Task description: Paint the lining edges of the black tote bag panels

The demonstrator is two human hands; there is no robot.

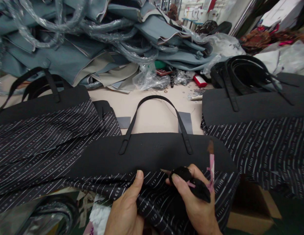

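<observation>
In front of me lies a black bag panel (152, 153) with one strap handle (155, 97) standing up in a loop. Striped, lettered black lining fabric (112, 182) hangs from its lower edge. My left hand (127, 205) grips this lining, thumb on top and fingers underneath, hidden. A pointed tool with black-wrapped handles (188, 182), apparently small scissors, is in my closed right hand (196, 202). Its tip is at the seam between panel and lining. A pink-wrapped stick with a brown tip (211, 155), possibly a brush, sticks up from the same hand.
Similar black panels with striped lining lie left (75, 98) and right (252, 104). Grey-blue pieces with plastic-wrapped handles (117, 32) are heaped behind. A red-and-white container (200, 81) stands on the pale table (156, 120). Below right is a cardboard box (252, 218).
</observation>
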